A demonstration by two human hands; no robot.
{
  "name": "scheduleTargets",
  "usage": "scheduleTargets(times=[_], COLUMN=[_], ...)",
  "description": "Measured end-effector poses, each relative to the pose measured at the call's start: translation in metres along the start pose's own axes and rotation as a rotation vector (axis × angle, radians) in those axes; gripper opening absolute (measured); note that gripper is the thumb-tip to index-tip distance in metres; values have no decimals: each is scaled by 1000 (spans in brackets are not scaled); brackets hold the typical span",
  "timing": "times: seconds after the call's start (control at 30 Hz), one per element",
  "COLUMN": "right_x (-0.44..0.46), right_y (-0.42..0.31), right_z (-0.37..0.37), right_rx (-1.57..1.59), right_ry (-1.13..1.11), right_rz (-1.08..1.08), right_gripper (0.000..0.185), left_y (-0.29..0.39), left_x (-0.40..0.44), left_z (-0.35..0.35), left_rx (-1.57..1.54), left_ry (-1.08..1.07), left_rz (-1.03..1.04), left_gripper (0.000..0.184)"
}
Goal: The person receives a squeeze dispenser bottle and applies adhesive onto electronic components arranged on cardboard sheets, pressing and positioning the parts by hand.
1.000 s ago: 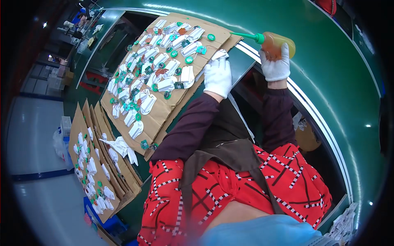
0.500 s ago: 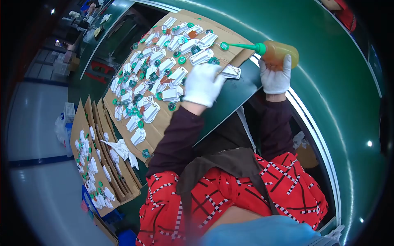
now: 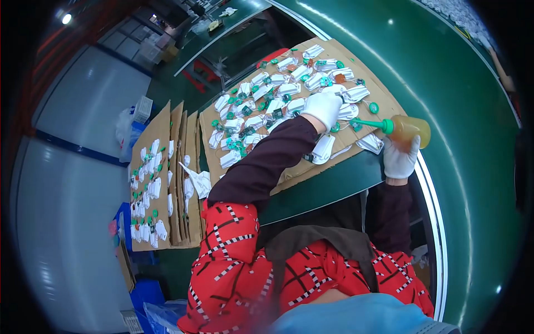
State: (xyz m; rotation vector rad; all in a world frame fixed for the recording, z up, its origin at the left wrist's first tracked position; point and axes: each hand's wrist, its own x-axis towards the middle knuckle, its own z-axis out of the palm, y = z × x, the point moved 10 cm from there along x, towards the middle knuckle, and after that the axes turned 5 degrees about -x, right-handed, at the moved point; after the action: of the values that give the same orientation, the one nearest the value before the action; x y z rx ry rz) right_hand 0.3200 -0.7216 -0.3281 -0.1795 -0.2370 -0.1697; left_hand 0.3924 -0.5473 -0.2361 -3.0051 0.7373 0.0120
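Observation:
My right hand (image 3: 400, 160), in a white glove, is wrapped round a squeeze bottle (image 3: 413, 132) of amber liquid. The bottle lies nearly level, its green nozzle (image 3: 371, 123) pointing left over the edge of the cardboard sheet (image 3: 292, 177). White plastic housings (image 3: 322, 149) with wired green circuit boards and green discs (image 3: 374, 108) cover that sheet. Over the housings reaches my gloved left hand (image 3: 324, 108), close to a white housing (image 3: 356, 93); its fingers are mostly hidden behind the back of the hand. Another housing (image 3: 370, 143) lies near the sheet's right corner.
Left of me, several cardboard sheets (image 3: 167, 220) stand on edge, with more housings on them. A crumpled white cloth (image 3: 197, 181) lies beside them. Past the bottle runs a green bench surface (image 3: 445, 183) with a pale metal edge. Blue bins (image 3: 149, 292) sit low at the left.
My left hand has reached farther over the sheet, away from the housing at its near corner. The view has turned, shifting everything. My right hand still holds the bottle, nozzle pointing left.

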Motion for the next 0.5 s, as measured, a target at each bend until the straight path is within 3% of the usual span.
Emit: scheduleTargets(times=[0.17,0.33,0.5], right_x=[0,2,1], right_y=[0,-3,1], right_z=[1,-2,-5], right_rx=[-87,-64,-97], right_ry=[21,-7,50], right_rz=[-15,-20,-7], right_gripper=[46,46,46], left_y=[3,1,-8], left_x=[-2,6,0], left_z=[-4,-3,-11], left_rx=[-115,-190,-530], left_ry=[126,77,3], left_rz=[70,34,-83], left_gripper=[18,24,47])
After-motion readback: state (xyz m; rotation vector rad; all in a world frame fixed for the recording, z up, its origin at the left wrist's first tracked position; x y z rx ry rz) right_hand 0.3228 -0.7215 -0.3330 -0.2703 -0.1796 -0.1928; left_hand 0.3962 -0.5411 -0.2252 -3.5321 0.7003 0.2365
